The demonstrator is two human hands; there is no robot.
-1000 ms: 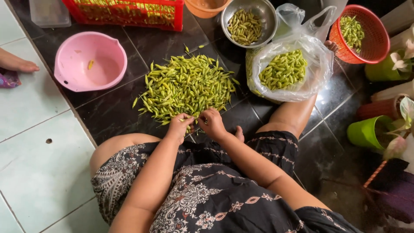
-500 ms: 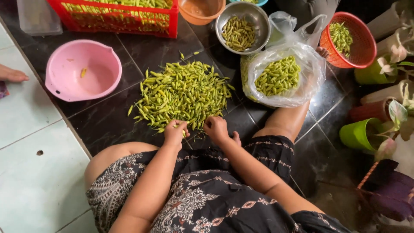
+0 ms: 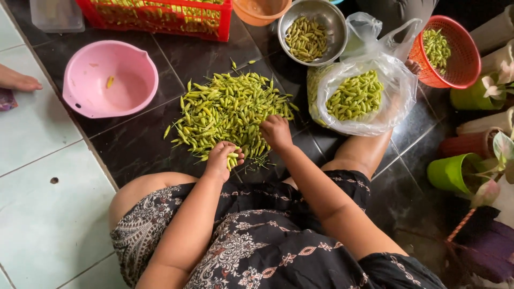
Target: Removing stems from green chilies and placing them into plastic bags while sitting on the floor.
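Observation:
A heap of small green chillies (image 3: pixel 227 109) lies on the dark floor tiles in front of my knees. My left hand (image 3: pixel 222 159) rests at the heap's near edge, fingers closed around a chilli. My right hand (image 3: pixel 276 131) reaches into the right side of the heap, fingers curled down among the chillies; whether it grips one is hidden. A few thin stems lie on the tile between my hands.
A pink plastic bowl (image 3: pixel 85 101) with one chilli sits at the left. A steel bowl (image 3: pixel 334 18), a clear plastic bag (image 3: pixel 396 91) and a red basket (image 3: pixel 466 64) hold chillies at the right. A red crate (image 3: pixel 225 21) stands behind. Another person's foot (image 3: pixel 19 80) shows far left. Green pots (image 3: pixel 450 174) stand at the right.
Both hands moved from in front of my lap forward into the heap; my right hand reached further up and right. The camera view shifted slightly.

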